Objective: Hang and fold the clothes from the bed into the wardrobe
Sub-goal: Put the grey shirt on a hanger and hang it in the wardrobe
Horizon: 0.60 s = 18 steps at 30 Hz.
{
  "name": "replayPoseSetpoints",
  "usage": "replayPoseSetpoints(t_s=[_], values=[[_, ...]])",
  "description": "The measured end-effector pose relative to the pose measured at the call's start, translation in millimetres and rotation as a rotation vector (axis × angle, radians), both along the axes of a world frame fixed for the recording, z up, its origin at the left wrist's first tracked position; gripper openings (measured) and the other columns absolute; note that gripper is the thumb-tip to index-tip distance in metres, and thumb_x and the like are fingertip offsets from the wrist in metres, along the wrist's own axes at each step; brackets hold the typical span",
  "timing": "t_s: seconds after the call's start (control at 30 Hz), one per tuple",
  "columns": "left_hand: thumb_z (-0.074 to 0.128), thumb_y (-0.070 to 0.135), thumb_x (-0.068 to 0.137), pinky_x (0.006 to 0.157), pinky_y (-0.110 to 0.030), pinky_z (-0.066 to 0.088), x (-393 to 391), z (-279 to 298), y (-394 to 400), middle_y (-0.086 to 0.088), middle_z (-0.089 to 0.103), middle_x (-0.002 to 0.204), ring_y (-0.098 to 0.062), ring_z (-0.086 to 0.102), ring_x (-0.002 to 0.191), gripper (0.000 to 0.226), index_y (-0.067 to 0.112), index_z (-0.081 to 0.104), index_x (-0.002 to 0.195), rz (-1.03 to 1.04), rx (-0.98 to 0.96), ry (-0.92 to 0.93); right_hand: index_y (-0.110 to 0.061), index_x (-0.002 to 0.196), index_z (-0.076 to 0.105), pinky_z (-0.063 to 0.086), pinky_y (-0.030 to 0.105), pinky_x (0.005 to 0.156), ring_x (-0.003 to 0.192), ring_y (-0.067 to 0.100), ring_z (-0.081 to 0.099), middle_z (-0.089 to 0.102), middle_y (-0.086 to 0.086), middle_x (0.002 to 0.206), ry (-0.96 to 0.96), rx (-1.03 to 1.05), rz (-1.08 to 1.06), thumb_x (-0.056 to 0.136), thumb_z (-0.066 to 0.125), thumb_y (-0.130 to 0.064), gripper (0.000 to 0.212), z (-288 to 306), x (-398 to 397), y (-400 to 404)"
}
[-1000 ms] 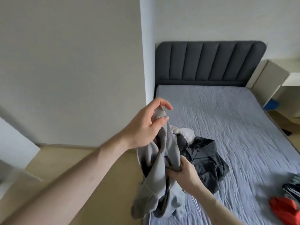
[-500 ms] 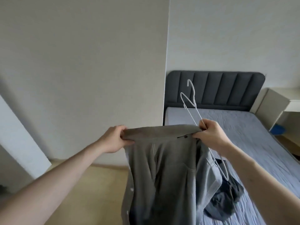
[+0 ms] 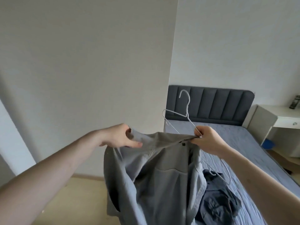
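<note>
Left hand (image 3: 121,137) pinches the grey shirt (image 3: 155,179) at one shoulder; right hand (image 3: 208,139) grips the other shoulder w/ the white wire hanger (image 3: 188,117) in the same hold. Shirt hangs mid-air, near side of the bed (image 3: 243,143), hook up toward the far headboard (image 3: 211,104). Fabric looks light, soft, floppy, so prob. best held at collar/shoulder seams; hanger thin, may slip. Dark garment (image 3: 217,198) lies on bed, lower right.

We see a matt grey woven-cloth shirt (image 3: 155,179), a thin smooth white wire hanger (image 3: 186,111), a darker crumpled cloth garment (image 3: 217,203) on the bed's quilted fabric cover (image 3: 235,140), a padded fabric headboard (image 3: 211,104) and matt wood-look floor (image 3: 78,200)
</note>
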<state>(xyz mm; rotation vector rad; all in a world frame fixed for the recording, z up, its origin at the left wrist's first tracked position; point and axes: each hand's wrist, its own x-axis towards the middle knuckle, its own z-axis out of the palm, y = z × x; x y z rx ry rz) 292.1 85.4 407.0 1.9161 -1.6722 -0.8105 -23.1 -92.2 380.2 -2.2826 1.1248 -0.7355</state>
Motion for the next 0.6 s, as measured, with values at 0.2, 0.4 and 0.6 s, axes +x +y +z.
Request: replayPoseSetpoints(t_s=[0.2, 0.4, 0.6], values=[[0.057, 0.040, 0.104, 0.088, -0.031, 0.053, 6.5, 2.5, 6.4, 0.002, 0.078, 0.094, -0.017, 0.073, 0.092, 0.033, 0.012, 0.072, 0.097, 0.224, -0.139, 0.214, -0.017, 0.067, 0.039, 0.025, 0.027, 0.050, 0.054, 0.014, 0.032, 0.040, -0.006, 0.054, 0.014, 0.088, 0.033, 0.078, 0.085, -0.020, 0.047, -0.7, 3.3, 12.3], [0.059, 0.027, 0.102, 0.099, -0.043, 0.052, 20.9, 6.9, 5.1, -0.009, 0.078, 0.105, -0.030, 0.073, 0.100, 0.027, 0.005, 0.073, 0.098, 0.418, -0.252, 0.386, -0.033, 0.079, 0.069, 0.031, 0.012, 0.039, 0.039, 0.003, 0.041, 0.069, -0.006, 0.072, -0.127, 0.084, 0.169, 0.103, 0.060, -0.036, 0.025, 4.9, 0.6, 42.1], [0.063, 0.036, 0.089, 0.065, -0.030, 0.035, 46.6, -9.2, 8.5, 0.001, 0.052, 0.071, -0.021, 0.045, 0.069, 0.030, 0.014, 0.057, 0.069, 0.573, -0.196, 0.088, -0.049, 0.101, 0.073, 0.023, 0.018, 0.041, 0.041, 0.008, 0.027, 0.046, -0.004, 0.056, -0.122, 0.018, 0.276, 0.104, 0.050, -0.043, 0.024, 14.6, -16.1, 68.5]])
